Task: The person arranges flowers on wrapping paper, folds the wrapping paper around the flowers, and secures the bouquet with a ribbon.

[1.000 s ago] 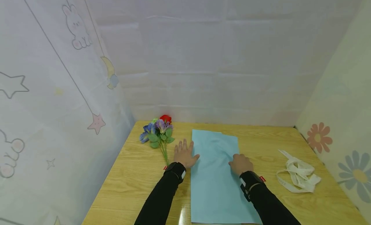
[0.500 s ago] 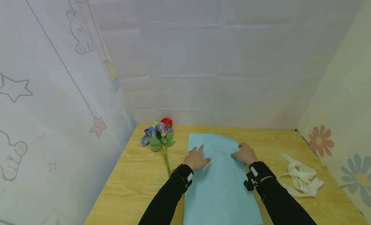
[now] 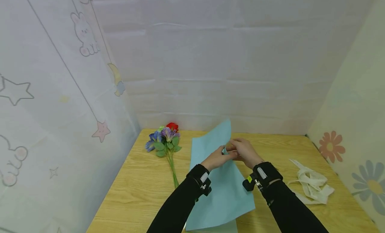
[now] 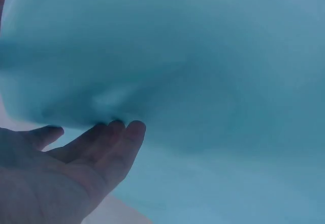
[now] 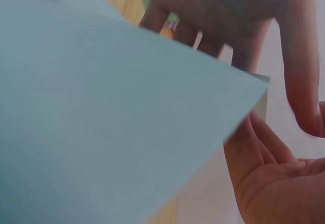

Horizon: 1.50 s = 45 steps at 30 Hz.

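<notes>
A large light blue paper sheet (image 3: 222, 193) is raised along its right side and bends over to the left above the table. At that raised edge my right hand (image 3: 245, 153) pinches the paper, its fingertips partly hidden by the sheet. My left hand (image 3: 217, 158) meets it there. Its fingers (image 4: 129, 145) are fairly straight and touch the paper in the left wrist view. In the right wrist view, a free corner of the paper (image 5: 152, 97) juts out between the left hand (image 5: 218, 10) and the right hand (image 5: 284, 183).
Artificial flowers (image 3: 168, 136) with green stems lie to the left of the paper. A loose heap of white ribbon (image 3: 312, 184) is at the right on the wooden table (image 3: 132, 193). Printed cloth walls enclose the table's back and sides.
My right hand has lifted the paper's right side and brought it up and left. My left hand has moved right from the flat paper to meet the right hand.
</notes>
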Each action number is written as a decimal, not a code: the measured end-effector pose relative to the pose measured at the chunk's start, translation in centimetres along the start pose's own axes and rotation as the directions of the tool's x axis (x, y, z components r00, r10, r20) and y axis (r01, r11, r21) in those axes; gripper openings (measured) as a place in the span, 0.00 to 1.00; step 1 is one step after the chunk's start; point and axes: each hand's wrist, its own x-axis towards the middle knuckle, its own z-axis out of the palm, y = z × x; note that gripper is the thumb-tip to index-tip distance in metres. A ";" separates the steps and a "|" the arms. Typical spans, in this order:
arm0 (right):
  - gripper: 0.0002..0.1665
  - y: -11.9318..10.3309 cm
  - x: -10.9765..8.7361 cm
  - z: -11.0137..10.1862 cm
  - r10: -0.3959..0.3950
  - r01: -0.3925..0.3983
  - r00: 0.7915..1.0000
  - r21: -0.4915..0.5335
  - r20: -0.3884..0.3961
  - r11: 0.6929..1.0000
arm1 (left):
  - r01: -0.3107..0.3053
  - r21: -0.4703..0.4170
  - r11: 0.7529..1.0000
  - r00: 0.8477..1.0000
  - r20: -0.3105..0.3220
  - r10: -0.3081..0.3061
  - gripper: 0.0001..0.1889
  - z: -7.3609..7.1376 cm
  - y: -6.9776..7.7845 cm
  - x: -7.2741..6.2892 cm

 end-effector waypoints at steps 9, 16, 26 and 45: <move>0.33 0.2 -0.1 -0.1 -0.052 0.047 0.960 0.024 0.274 0.999 | -0.043 -0.090 0.995 0.998 -0.045 0.039 0.34 -1.1 -0.3 -0.1; 0.29 1.8 0.1 -0.2 -0.053 0.101 0.968 -0.190 0.245 0.976 | -0.101 -0.054 0.993 0.991 -0.095 0.096 0.17 -1.8 -1.3 -0.1; 0.32 10.3 0.5 3.9 -0.085 0.201 0.975 -0.655 0.205 0.729 | -0.070 -0.108 0.992 0.993 -0.101 0.059 0.29 -1.5 -2.1 -0.1; 0.45 15.2 1.4 2.0 -0.153 0.273 0.962 -0.861 0.228 0.429 | -0.093 0.079 0.993 0.975 -0.194 0.106 0.26 -2.3 -1.9 -0.9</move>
